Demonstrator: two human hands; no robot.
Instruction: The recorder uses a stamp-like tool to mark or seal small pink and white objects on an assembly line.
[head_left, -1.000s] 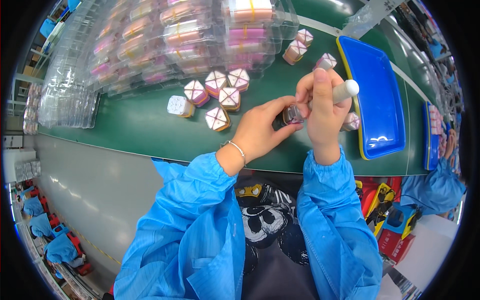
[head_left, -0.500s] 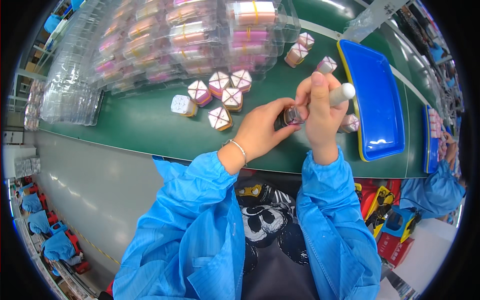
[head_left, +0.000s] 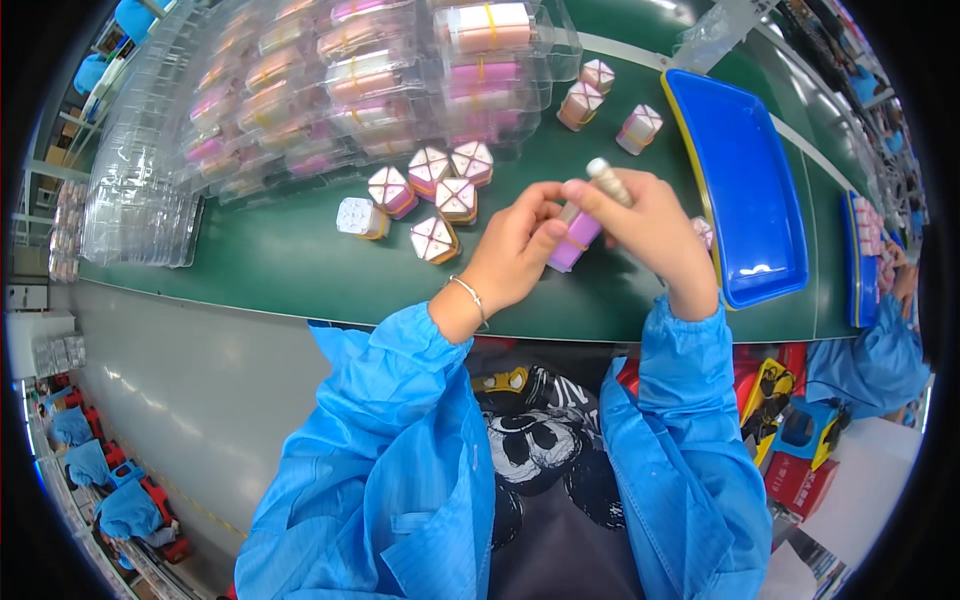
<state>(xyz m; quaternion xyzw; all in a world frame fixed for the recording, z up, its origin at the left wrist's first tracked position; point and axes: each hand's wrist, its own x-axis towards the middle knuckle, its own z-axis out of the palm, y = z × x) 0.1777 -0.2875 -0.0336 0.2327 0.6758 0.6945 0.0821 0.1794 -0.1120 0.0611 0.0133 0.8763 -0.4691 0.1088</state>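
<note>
My left hand (head_left: 508, 250), a bracelet at its wrist, is closed round a small purple block-shaped bundle (head_left: 572, 245) with a yellow band across it. The bundle tilts over the green table near its front edge. Against its upper end, my right hand (head_left: 655, 225) grips a pale rod (head_left: 608, 182) with a rounded white end; its lower part is hidden by my fingers. Left of my left hand stands a group of similar bundles (head_left: 456, 200) with white, cross-marked tops. A bundle with a white patterned top (head_left: 360, 217) is at their left.
Stacked clear plastic trays (head_left: 370, 75) filled with banded bundles rise at the back. Empty clear trays (head_left: 140, 215) are piled at the left. A blue tray (head_left: 755, 200) lies to the right, with loose bundles (head_left: 640, 128) beside it. Another person's sleeve (head_left: 868, 365) shows at far right.
The held bundle has turned so its purple side shows. My right hand has rotated, bringing the rod's white end leftward and away from me.
</note>
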